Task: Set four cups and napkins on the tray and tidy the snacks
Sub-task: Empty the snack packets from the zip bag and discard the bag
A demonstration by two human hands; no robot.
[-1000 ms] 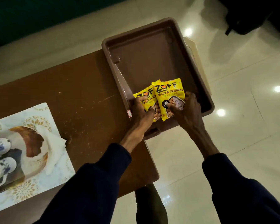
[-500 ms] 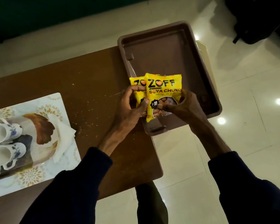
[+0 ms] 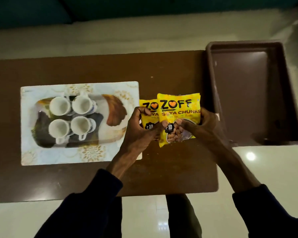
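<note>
Packets: two yellow ZOFF soya chunks packets are held above the table's right part, between the tray and the bin; the front packet (image 3: pixel 179 115) overlaps the rear packet (image 3: pixel 149 115), which peeks out on its left.
Left hand (image 3: pixel 141 127): curled around the left edge of the rear packet, thumb on its face, fingers closed on it.
Right hand (image 3: pixel 199 127): clamped on the right and lower part of the front packet, fingertips pressing its printed face.
Tray (image 3: pixel 41 157): a pale patterned rectangle lying on the left half of the table.
Cups: four white cups stand in a tight two-by-two group on the tray's left-centre, mouths up: far left (image 3: pixel 59 105), far right (image 3: pixel 81 104), near left (image 3: pixel 58 128), near right (image 3: pixel 80 126).
Napkins: cannot be made out on the tray.
Bin (image 3: pixel 289 100): a brown plastic bin sits at the table's right end, overhanging the edge.
Table (image 3: pixel 93 69): a dark brown wooden table over a glossy pale floor.
Sleeves: dark, on both forearms.
</note>
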